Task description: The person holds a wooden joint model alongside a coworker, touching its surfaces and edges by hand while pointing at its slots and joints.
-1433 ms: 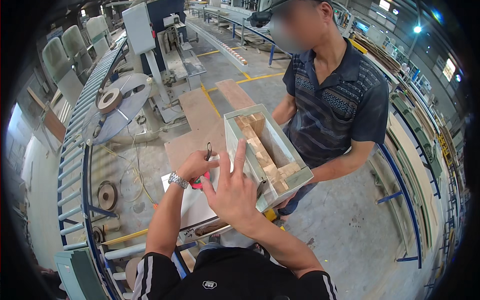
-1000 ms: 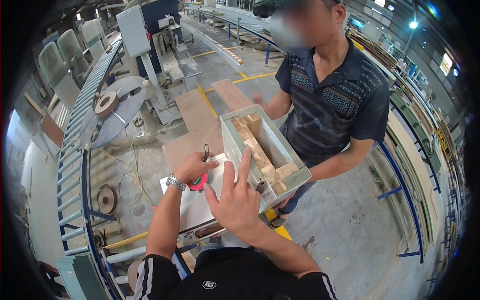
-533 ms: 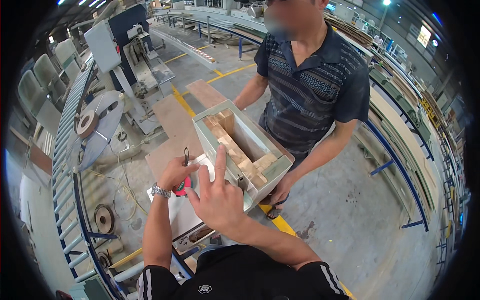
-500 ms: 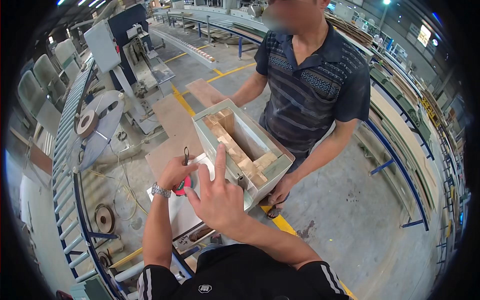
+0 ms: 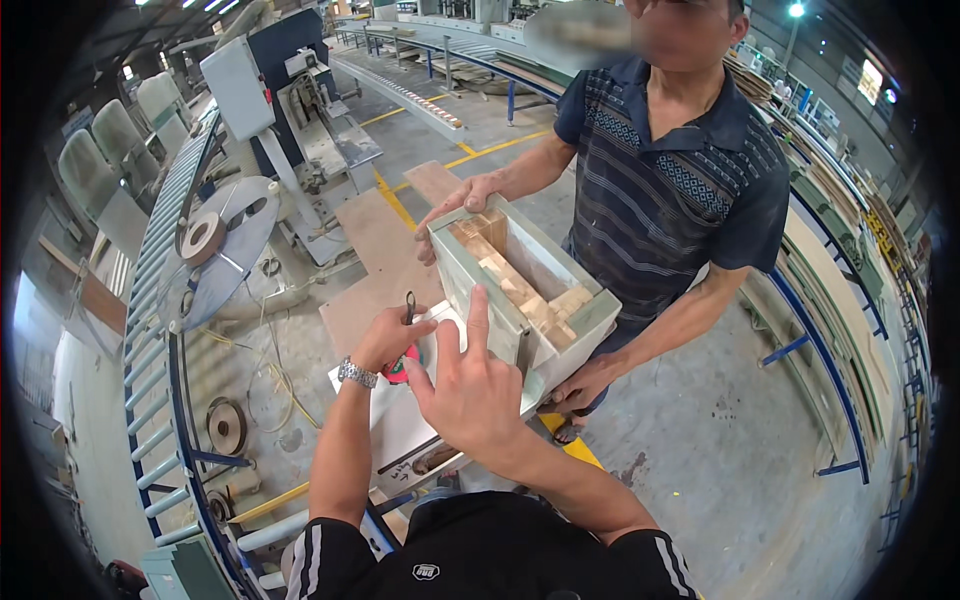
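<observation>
My left hand [image 5: 395,338] is closed around a red tape measure [image 5: 399,370] with a dark wrist loop, beside the box. Only part of the tape measure's case shows. My right hand [image 5: 470,395] holds nothing; its index finger points up along the near side of the box, thumb apart. Whether that fingertip touches is hard to tell. The deep rectangular box [image 5: 460,285] has pale green walls and light wood blocks [image 5: 505,280] lining its inside. A co-worker facing me has one hand [image 5: 470,195] on its far left corner and another hand [image 5: 585,385] at its lower right.
Under the box lie a white board [image 5: 395,420] and brown sheets [image 5: 375,235]. A roller conveyor [image 5: 165,380] runs along the left, near a machine with a tape reel [image 5: 204,238]. Stacked panels [image 5: 830,320] rest on a blue-framed rack at the right.
The co-worker's hand has come from behind the box onto its far left corner. My hands keep nearly the same pose; the whole view has shifted slightly.
</observation>
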